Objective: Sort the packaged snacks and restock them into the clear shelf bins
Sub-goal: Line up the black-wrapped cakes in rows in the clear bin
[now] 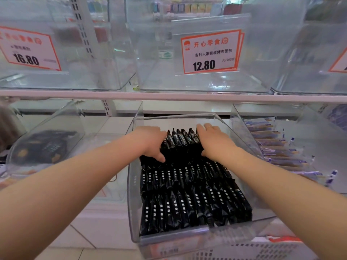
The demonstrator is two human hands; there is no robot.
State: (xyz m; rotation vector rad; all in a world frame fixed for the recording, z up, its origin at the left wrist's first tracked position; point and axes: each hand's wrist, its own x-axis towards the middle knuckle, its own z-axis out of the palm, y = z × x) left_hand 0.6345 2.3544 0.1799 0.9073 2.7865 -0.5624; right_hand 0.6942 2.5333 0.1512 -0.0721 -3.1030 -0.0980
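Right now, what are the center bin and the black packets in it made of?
Center bin: clear rigid plastic, probably acrylic; you see straight through the walls, and the edges catch glare.
Black packets: glossy film wrappers, plastic or foil laminate; crinkled highlights, serrated tops. Both hands, left hand and right hand, squeeze one bunch.

Snack packets in middle bin

Left hand: fingertips hidden behind the upright black packets; right hand: thumb tucked among them, grip unclear. Left price tag blurred and cut by the frame edge, only "16.80" legible; far-right tag mostly cut off. Dark goods in the left bin blurred through the plastic, kind undeterminable.
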